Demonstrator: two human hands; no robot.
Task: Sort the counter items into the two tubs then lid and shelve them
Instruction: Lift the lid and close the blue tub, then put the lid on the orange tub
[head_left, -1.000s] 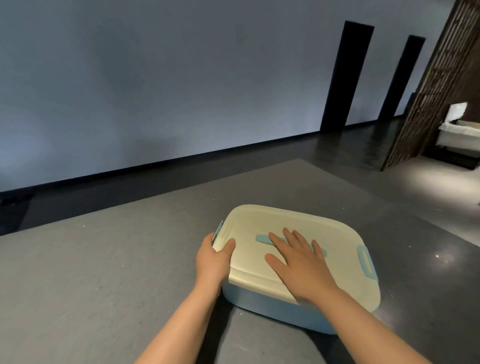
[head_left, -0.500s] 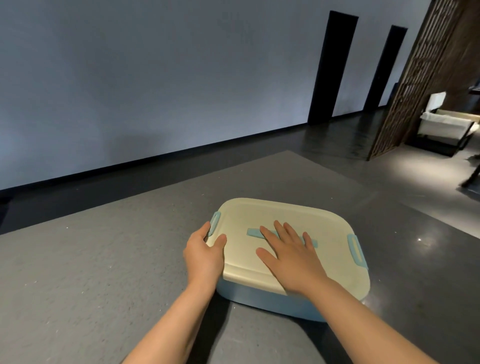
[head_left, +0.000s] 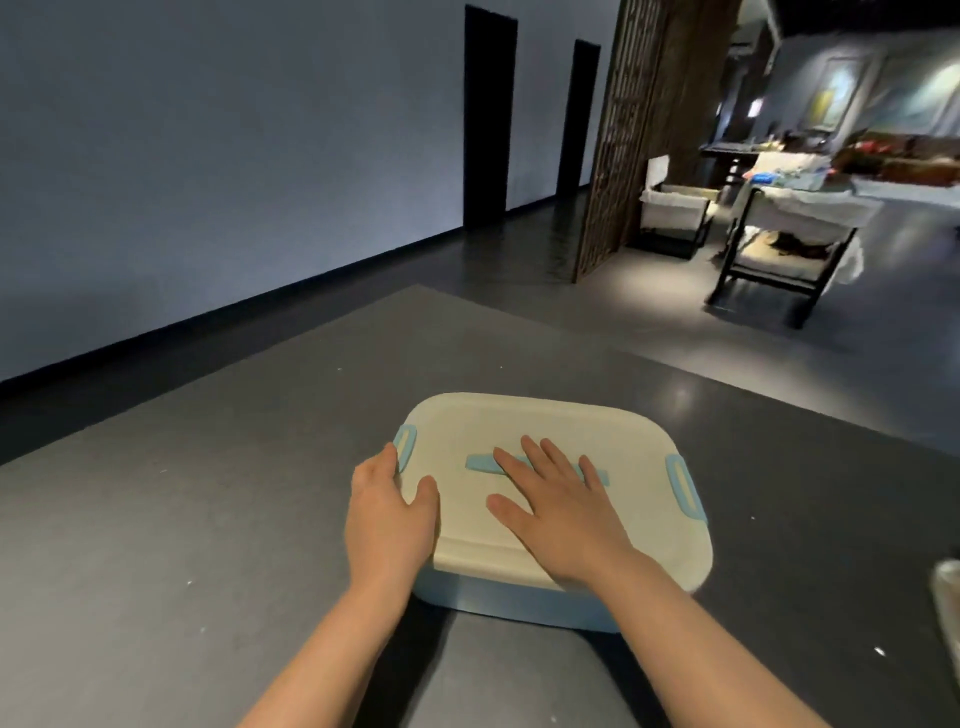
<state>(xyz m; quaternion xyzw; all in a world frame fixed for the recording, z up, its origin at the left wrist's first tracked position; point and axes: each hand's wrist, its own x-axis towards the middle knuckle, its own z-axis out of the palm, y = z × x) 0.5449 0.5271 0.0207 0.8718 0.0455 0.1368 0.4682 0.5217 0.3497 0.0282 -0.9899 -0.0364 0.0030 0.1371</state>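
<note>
**Lidding step in hand: one tub covered, latches unconfirmed**

Step in hand. The pale blue plastic tub (head_left: 511, 605) sits on the grey matte counter (head_left: 208, 519), close in front of the person, with the cream rounded-rectangular plastic lid (head_left: 545, 431) laid over it. The right hand (head_left: 558, 512) lies flat on the lid, fingers spread and straight, fingertips resting over the light blue strip handle (head_left: 480, 463) at the lid's centre. The left hand (head_left: 387, 512) grips the lid's left edge: thumb on top, fingers wrapped down over the side just beside the left light blue latch (head_left: 406, 441). Judged from this, the lid is being pressed home and the left latch is being worked.

Next move. The right light blue latch (head_left: 684, 486) is untouched, and whether either latch is locked cannot be told. Both should be checked shut, then the tub gripped at its two ends for carrying to a shelf. No shelf is visible in this view.

Containers and contents. The lid hides the tub's interior completely; its contents cannot be stated. A second tub is not identifiable. A pale, translucent object (head_left: 948, 603) is cut off at the right edge of the counter; its nature cannot be determined.
</note>
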